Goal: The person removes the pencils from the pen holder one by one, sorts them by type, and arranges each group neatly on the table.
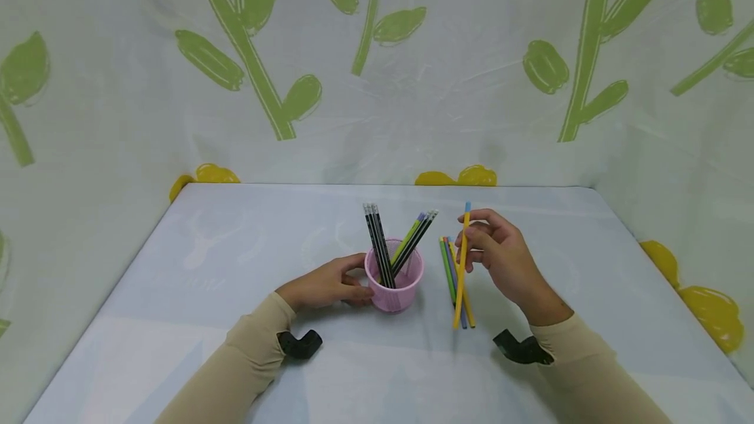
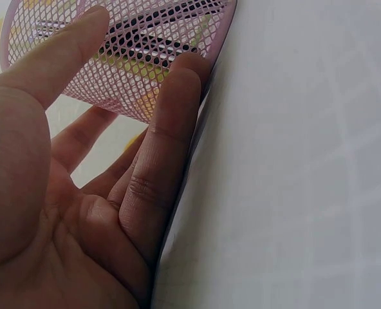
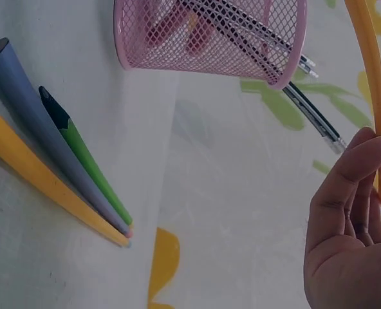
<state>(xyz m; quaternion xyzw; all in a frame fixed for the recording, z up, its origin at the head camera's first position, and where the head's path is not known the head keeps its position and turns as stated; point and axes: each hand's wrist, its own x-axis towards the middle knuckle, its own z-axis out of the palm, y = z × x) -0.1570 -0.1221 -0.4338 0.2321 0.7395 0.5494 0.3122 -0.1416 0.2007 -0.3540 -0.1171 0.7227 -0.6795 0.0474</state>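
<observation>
A pink mesh pencil cup (image 1: 396,298) stands upright on the table, holding several black pencils (image 1: 379,241) and a lime-green pencil (image 1: 406,239). My left hand (image 1: 326,283) grips its left side, with thumb and fingers around the mesh wall (image 2: 136,71). To the right of the cup, my right hand (image 1: 497,254) pinches a yellow pencil (image 1: 461,273) near its blue-tipped upper end, and the pencil stands nearly upright in the head view. Behind it lie a green pencil (image 3: 91,158), a grey-blue pencil (image 3: 49,129) and another yellow pencil (image 3: 46,177), close together on the table.
The white table (image 1: 235,228) meets a pale wall (image 1: 424,110) printed with green leaves and yellow flowers at the back, and similar panels rise on both sides. Black wrist bands (image 1: 300,345) sit over the beige sleeves (image 1: 230,371).
</observation>
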